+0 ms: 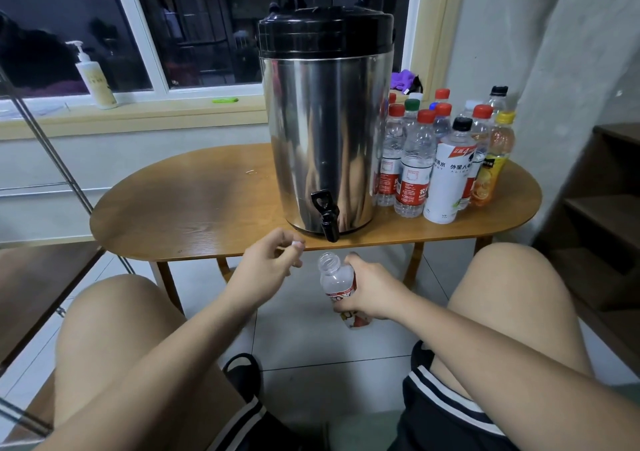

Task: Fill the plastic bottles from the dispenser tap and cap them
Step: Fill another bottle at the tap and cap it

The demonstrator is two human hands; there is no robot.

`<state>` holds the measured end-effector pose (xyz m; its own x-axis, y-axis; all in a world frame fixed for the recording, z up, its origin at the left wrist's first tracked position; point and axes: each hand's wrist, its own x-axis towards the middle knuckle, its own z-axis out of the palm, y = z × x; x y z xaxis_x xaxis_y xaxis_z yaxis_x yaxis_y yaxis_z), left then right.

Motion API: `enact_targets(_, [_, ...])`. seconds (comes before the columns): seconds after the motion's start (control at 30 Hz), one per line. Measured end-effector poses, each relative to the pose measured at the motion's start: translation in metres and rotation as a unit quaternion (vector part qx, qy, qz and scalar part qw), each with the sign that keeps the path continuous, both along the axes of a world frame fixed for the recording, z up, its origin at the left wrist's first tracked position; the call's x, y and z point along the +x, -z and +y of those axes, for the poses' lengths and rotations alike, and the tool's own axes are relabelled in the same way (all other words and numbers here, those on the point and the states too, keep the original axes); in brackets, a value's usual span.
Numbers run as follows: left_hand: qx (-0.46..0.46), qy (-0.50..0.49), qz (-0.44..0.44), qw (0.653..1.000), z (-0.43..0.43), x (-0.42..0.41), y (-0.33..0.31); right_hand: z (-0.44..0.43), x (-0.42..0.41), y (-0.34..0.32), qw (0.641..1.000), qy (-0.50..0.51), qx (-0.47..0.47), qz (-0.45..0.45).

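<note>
The right hand's (372, 293) fingers (348, 308) curl round a clear bottle (336, 277), gripping its red-and-white label, whose writing cannot be read. The bottle is uncapped, tilted, its mouth just below and in front of the dispenser's (325, 131) black tap (327, 215). The left hand (268, 260) hangs left of the bottle, below the dispenser, fingers (294, 246) curled in with the thumb against them; whether they pinch anything I cannot tell. The steel dispenser with a black lid (325, 29) stands on a wooden table (194, 204). Right of the dispenser stand capped bottles (415, 159), mostly red-capped. Among them a white bottle (450, 173) reads "外星人". Far left of the dispenser, a pump bottle (95, 79) is on the sill.
</note>
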<state>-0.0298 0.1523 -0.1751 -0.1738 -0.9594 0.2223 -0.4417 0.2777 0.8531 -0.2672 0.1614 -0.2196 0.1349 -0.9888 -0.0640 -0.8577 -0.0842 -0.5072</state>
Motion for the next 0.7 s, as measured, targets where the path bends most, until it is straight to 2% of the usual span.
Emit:
enact_targets(0.13, [-0.027, -0.020, 0.005, 0.999, -0.012, -0.008, -0.019, -0.004, 0.000, 0.003, 1.000, 0.017, 0.013, -0.013])
enact_targets(0.3, [-0.068, -0.053, 0.093, 0.992, -0.030, -0.023, -0.042, -0.006, 0.000, 0.004, 0.998, 0.032, 0.013, -0.050])
enact_targets(0.57, [-0.220, 0.019, 0.019, 0.975, -0.028, -0.036, -0.051, -0.008, -0.001, 0.005, 0.995, 0.036, 0.014, -0.093])
enact_targets(0.7, [-0.297, 0.027, -0.074, 0.952, -0.032, -0.034, -0.051, -0.007, 0.002, 0.004, 0.993, 0.030, 0.015, -0.113])
